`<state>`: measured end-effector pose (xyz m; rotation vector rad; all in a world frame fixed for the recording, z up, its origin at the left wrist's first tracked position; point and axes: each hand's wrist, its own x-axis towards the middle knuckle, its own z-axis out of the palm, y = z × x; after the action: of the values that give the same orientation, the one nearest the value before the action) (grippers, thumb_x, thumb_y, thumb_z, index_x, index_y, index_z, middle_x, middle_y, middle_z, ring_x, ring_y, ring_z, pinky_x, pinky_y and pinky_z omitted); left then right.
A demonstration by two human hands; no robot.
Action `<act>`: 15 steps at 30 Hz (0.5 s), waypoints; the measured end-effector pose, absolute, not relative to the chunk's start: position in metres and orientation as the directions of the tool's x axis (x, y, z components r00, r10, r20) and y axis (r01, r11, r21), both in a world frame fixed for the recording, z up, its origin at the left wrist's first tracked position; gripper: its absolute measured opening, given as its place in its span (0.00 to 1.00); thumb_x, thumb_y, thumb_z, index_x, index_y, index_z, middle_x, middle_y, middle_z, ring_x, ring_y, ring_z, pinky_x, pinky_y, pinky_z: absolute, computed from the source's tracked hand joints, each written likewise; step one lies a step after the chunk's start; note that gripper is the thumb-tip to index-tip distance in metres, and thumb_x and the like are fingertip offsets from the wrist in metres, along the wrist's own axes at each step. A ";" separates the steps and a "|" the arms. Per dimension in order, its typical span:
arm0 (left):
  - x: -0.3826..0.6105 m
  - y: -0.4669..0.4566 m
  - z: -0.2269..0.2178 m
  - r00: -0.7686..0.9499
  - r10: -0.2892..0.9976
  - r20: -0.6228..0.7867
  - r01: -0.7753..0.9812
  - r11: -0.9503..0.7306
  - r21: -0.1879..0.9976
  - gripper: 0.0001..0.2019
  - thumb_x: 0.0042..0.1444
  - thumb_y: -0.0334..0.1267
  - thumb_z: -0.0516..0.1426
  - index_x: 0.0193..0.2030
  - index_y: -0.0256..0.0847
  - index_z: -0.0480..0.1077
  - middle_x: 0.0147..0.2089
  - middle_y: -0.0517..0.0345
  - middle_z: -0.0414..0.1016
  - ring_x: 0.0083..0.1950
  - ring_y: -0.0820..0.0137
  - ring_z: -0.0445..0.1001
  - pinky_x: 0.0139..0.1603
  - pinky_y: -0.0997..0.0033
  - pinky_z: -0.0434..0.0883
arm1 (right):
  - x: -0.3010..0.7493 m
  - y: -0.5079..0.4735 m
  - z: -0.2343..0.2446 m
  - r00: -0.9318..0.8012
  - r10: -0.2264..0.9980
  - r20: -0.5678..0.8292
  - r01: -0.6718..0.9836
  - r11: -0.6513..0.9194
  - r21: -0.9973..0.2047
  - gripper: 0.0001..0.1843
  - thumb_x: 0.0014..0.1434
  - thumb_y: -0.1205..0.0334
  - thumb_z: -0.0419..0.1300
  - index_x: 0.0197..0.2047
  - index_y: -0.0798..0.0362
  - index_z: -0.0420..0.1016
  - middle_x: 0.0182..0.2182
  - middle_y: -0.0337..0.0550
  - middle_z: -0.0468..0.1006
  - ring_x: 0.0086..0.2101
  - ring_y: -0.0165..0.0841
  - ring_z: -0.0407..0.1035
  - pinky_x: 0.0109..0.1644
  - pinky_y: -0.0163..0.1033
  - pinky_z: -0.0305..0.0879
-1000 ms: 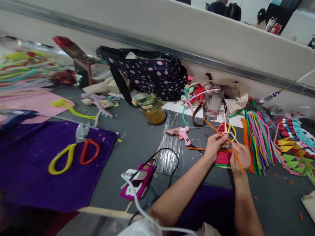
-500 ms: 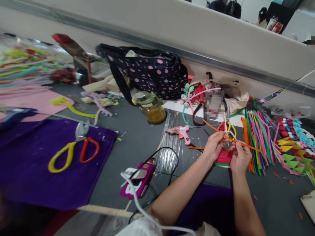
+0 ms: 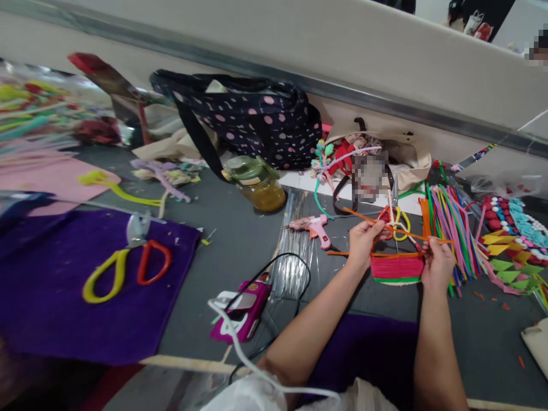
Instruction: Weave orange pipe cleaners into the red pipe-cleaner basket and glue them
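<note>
Orange strip [image 3: 406,232] spans the gap between the hands above the tabletop [image 3: 492,348], pinched inboard of its ends by left hand [image 3: 363,242] and right hand [image 3: 438,264]. Directly below lies a pink-red piece with green edging [image 3: 397,268], a second orange strip [image 3: 342,253] along its far edge. Coloured strip bundle [image 3: 456,228] sits just right; pink glue gun [image 3: 317,228] lies left.

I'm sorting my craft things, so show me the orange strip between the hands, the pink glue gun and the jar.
Orange strip [image 3: 411,233]: head view, its middle stretch.
Pink glue gun [image 3: 315,224]: head view, its body.
Jar [image 3: 267,196]: head view, its lower side.
</note>
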<state>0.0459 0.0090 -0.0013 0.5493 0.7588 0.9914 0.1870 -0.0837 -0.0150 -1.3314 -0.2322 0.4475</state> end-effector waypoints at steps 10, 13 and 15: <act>0.046 0.012 -0.010 0.357 0.862 -0.360 -0.618 0.507 0.600 0.17 0.41 0.45 0.69 0.29 0.35 0.70 0.26 0.56 0.77 0.28 0.73 0.76 0.31 0.76 0.71 | 0.186 -0.084 -0.015 0.888 0.444 -0.118 -0.233 0.214 -0.949 0.14 0.43 0.56 0.69 0.28 0.55 0.72 0.21 0.35 0.75 0.23 0.24 0.69 0.26 0.28 0.62; 0.049 0.008 -0.008 0.374 0.863 -0.340 -0.632 0.506 0.588 0.18 0.41 0.46 0.69 0.30 0.35 0.70 0.27 0.56 0.77 0.28 0.73 0.76 0.31 0.76 0.71 | 0.184 -0.083 -0.011 0.899 0.429 -0.087 -0.218 0.266 -0.939 0.15 0.43 0.55 0.69 0.28 0.55 0.71 0.21 0.34 0.74 0.22 0.23 0.67 0.25 0.28 0.62; 0.050 0.005 -0.005 0.396 0.860 -0.321 -0.620 0.508 0.598 0.19 0.40 0.46 0.69 0.33 0.35 0.72 0.28 0.56 0.77 0.29 0.73 0.76 0.30 0.76 0.72 | 0.182 -0.083 -0.010 0.903 0.427 -0.039 -0.169 0.271 -0.948 0.15 0.44 0.54 0.69 0.29 0.55 0.71 0.22 0.35 0.74 0.22 0.23 0.66 0.24 0.28 0.61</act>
<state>0.0499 0.0050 -0.0050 0.4177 0.6563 0.9733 0.1818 -0.0825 -0.0097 -1.2349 -0.2421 0.4064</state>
